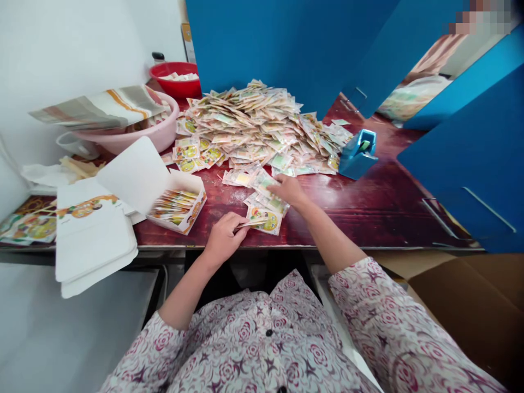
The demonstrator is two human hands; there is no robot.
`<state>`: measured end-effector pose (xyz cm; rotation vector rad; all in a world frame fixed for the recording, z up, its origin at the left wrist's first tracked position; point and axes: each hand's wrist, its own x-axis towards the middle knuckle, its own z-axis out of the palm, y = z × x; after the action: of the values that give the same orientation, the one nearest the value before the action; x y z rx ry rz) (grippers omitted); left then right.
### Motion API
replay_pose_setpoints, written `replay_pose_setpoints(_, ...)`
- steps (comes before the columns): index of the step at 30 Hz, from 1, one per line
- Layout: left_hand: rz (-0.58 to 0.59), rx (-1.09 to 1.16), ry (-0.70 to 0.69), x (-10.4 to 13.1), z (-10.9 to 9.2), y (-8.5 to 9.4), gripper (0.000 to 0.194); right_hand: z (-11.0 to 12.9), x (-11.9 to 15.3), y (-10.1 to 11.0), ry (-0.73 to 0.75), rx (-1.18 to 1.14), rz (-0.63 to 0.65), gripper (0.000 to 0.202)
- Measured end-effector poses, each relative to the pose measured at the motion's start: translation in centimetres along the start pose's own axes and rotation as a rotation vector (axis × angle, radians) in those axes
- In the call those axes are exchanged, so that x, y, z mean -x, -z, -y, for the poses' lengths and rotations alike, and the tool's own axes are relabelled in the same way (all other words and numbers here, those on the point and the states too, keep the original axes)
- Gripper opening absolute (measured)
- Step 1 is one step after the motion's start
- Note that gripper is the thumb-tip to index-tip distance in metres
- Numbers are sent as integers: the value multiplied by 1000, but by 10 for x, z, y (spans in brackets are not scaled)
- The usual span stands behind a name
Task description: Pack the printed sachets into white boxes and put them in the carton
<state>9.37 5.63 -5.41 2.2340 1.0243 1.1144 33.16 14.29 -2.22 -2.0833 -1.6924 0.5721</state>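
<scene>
My left hand (224,237) is closed at the table's front edge, pinching a few small flat packets (252,222) stacked edge-on. Just beyond and partly under them lies a packet with a yellow cartoon print (268,221). My right hand (290,191) grips the edge of a clear-faced packet (262,180) between thumb and fingers, above several loose packets (272,203). Behind both hands rises a large heap of such packets (254,117). Left of my left hand stands an open white carton (199,210), with a row of packets (174,204) upright inside.
Flattened white cartons (92,251) overhang the front edge at left. Behind them sits a pink basin (164,134) with a striped cloth (110,106) on top, and farther back a red bowl (174,87). A blue tape dispenser (355,158) stands right of the heap, near blue panels (470,147).
</scene>
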Motion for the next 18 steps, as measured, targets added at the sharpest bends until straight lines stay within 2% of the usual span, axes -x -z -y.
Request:
replay_pose_setpoints(3, -28, -17, -29, 1, 0, 0, 8, -9, 2, 1, 84, -258, -181, 22)
replay_pose_setpoints(5, -86, -70, -66, 2, -3, 0, 8, -10, 11, 5, 149, -386, -199, 23)
replay_pose_setpoints(7, -134, -125, -108, 3, -6, 1, 8, -5, 28, 9, 243, -445, -133, 25)
replay_pose_setpoints(9, -135, -161, -150, 3, -9, 4, 10, 3, 52, 11, 362, -435, 4, 27)
replay_pose_setpoints(12, -79, -152, -220, 3, -9, 9, 11, 16, 88, 6, 496, -393, 224, 32)
replay_pose_setpoints(14, -24, -111, -272, 4, -7, 12, 11, 22, 105, 0, 534, -409, 326, 33)
replay_pose_setpoints(16, 35, -82, -298, 4, -4, 15, 12, 24, 113, -4, 532, -443, 384, 31)
replay_pose_setpoints(18, 80, -70, -281, 6, -4, 16, 13, 20, 113, -5, 486, -437, 346, 33)
